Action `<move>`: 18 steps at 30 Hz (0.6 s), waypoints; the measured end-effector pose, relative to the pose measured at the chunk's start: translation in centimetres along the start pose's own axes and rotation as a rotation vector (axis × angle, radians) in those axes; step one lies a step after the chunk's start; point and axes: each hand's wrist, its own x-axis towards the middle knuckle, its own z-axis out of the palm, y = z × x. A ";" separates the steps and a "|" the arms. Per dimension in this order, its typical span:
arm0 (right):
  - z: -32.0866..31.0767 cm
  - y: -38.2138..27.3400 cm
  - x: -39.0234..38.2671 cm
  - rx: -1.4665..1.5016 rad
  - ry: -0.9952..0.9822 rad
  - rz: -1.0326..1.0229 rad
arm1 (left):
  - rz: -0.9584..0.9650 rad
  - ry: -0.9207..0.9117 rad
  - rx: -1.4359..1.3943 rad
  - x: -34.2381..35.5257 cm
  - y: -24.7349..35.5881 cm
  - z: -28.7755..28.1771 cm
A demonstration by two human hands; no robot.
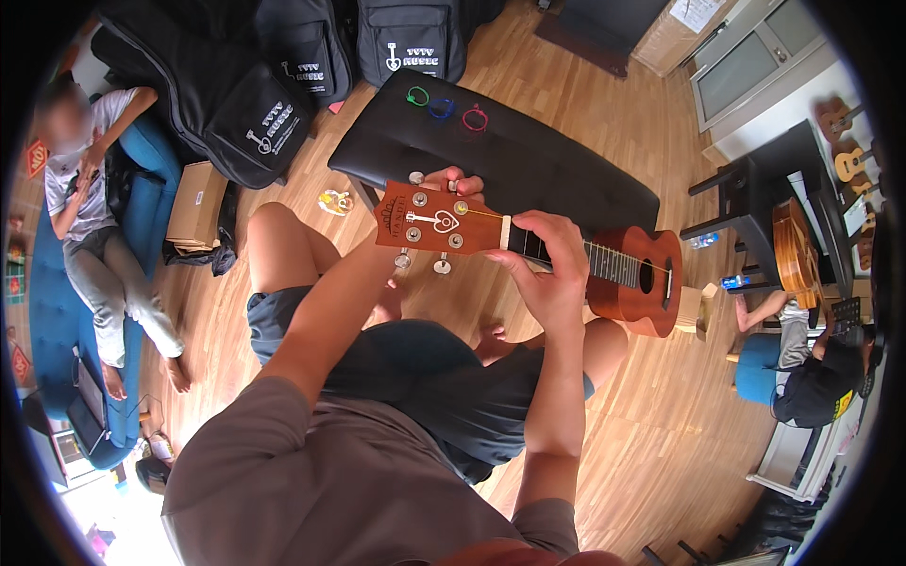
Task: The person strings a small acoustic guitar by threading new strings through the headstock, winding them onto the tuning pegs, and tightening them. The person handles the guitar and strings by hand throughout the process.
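A brown wooden ukulele [630, 300] lies across my lap, its headstock [436, 219] to the left and its body to the right. A yellow string [484, 213] runs from a post on the headstock toward the nut. My left hand [457, 179] reaches behind the headstock, its fingers closed around a tuning peg [453, 186] on the far side; the palm is hidden. Near the nut, my right hand [552, 259] grips the neck, thumb on the near side and fingers over the far side. More silver pegs [442, 267] stick out on the headstock's near edge.
Green [417, 96], blue [441, 108] and pink [475, 119] coiled strings lie on a black padded bench [566, 165]. Black instrument bags [255, 123] stand far left. One person [90, 179] sits on a blue sofa; another [816, 377] sits at right near a guitar [795, 247].
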 end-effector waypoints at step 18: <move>0.7 1.0 -0.7 0.017 -0.062 0.096 | -0.774 0.225 1.368 4.2 10.5 6.5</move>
